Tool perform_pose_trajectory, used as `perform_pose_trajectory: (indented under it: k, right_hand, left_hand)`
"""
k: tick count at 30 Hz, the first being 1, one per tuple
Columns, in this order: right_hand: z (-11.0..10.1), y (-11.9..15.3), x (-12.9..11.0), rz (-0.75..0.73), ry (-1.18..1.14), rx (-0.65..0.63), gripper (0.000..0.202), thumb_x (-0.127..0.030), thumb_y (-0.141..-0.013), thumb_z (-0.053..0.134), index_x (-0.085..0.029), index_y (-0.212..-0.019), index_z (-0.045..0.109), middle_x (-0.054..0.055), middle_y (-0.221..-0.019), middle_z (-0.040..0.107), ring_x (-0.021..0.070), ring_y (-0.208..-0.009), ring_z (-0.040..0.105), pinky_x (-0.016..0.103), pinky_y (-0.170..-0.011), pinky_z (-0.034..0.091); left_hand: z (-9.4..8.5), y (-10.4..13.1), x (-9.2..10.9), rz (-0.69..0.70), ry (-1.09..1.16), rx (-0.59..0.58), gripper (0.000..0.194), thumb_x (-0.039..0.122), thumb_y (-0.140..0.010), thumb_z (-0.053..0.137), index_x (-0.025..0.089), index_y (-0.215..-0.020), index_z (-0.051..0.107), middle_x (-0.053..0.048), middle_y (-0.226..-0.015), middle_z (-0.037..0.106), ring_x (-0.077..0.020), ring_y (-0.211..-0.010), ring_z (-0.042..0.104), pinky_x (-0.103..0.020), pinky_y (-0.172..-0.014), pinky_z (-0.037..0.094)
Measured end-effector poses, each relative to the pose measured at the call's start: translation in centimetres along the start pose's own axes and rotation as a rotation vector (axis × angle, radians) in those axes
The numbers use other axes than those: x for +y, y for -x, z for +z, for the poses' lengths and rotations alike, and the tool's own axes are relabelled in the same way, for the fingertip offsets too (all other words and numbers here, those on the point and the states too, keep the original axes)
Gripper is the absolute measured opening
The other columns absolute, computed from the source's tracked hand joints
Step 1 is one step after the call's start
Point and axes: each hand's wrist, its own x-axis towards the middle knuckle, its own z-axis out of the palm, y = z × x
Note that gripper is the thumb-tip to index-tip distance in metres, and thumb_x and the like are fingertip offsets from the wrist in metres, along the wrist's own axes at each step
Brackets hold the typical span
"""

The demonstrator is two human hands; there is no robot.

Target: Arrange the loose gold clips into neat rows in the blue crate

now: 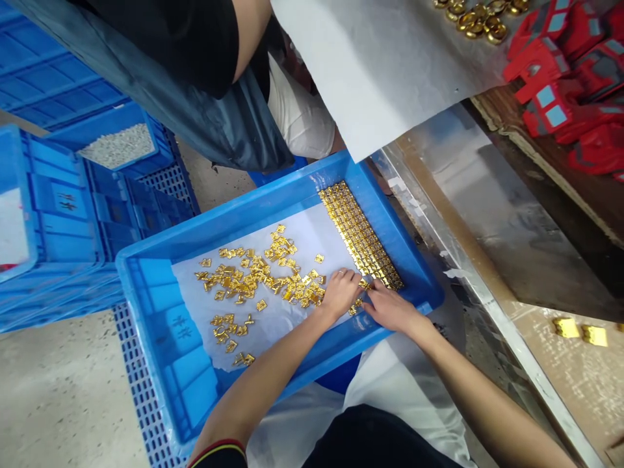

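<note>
A blue plastic tray (166, 361) lies across my lap, lined with a white paper sheet (312, 227). Along its right end, small shiny gold pieces stand in tight straight rows (358, 234). Many more gold pieces (244, 279) are scattered loosely over the paper. My left hand (342, 291) is closed, its fingertips at a small gold piece (363, 284) near the rows. My right hand (389, 305) meets the same piece from the other side, fingers curled at the near end of the rows. A few loose pieces (355, 307) lie between my hands.
Blue crates (58, 201) are stacked on the left; one bin holds white bits (121, 146). Another person (195, 58) sits beyond the tray. At right, a metal-edged workbench (468, 286) carries gold pieces (580, 331). Red toy vehicle parts (556, 104) and gold rings (480, 19) lie above.
</note>
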Motion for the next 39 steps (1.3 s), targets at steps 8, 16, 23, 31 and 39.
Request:
perform_pose_trajectory:
  k: [8, 16, 23, 31, 39]
  right_hand:
    - [-0.1, 0.3, -0.2, 0.053, -0.003, 0.007, 0.039, -0.032, -0.099, 0.043, -0.007, -0.120, 0.064, 0.023, -0.137, 0.054, 0.0289, -0.115, 0.062, 0.034, -0.097, 0.044]
    - [0.0, 0.0, -0.3, 0.085, -0.008, 0.008, 0.040, -0.033, -0.099, 0.043, -0.006, -0.122, 0.062, 0.025, -0.141, 0.050, 0.0288, -0.112, 0.064, 0.034, -0.096, 0.045]
    - [-0.1, 0.2, -0.3, 0.085, -0.015, 0.029, 0.038, -0.032, -0.099, 0.044, -0.008, -0.124, 0.061, 0.023, -0.139, 0.052, 0.0272, -0.112, 0.064, 0.032, -0.095, 0.045]
    - [0.0, 0.3, -0.5, 0.131, -0.035, 0.048, 0.037, -0.031, -0.098, 0.045, -0.009, -0.123, 0.062, 0.024, -0.142, 0.049, 0.0292, -0.112, 0.064, 0.033, -0.093, 0.047]
    - [-0.4, 0.3, -0.7, 0.140, -0.001, 0.015, 0.038, -0.034, -0.100, 0.042, -0.010, -0.123, 0.062, 0.022, -0.142, 0.050, 0.0284, -0.112, 0.064, 0.033, -0.092, 0.047]
  left_hand:
    - [0.3, -0.5, 0.6, 0.006, 0.015, 0.005, 0.009, 0.024, -0.096, 0.052, 0.018, -0.100, 0.058, -0.008, -0.100, 0.064, -0.0241, -0.103, 0.058, -0.037, -0.089, 0.045]
    - [0.0, 0.7, -1.2, 0.128, -0.004, -0.012, 0.024, 0.027, -0.100, 0.042, 0.020, -0.093, 0.064, -0.007, -0.106, 0.061, -0.0222, -0.105, 0.052, -0.036, -0.091, 0.045]
    - [0.0, 0.4, -0.9, 0.168, -0.026, 0.007, 0.022, 0.026, -0.099, 0.044, 0.021, -0.105, 0.065, -0.007, -0.112, 0.062, -0.0234, -0.110, 0.049, -0.037, -0.089, 0.044]
    - [0.1, 0.1, -0.7, 0.167, -0.027, 0.010, 0.019, 0.024, -0.098, 0.046, 0.020, -0.105, 0.064, -0.008, -0.111, 0.061, -0.0229, -0.108, 0.051, -0.037, -0.090, 0.045]
    - [-0.8, 1.7, -1.7, 0.131, 0.012, 0.081, 0.021, 0.021, -0.097, 0.045, 0.021, -0.103, 0.065, -0.009, -0.108, 0.060, -0.0223, -0.106, 0.054, -0.037, -0.091, 0.047]
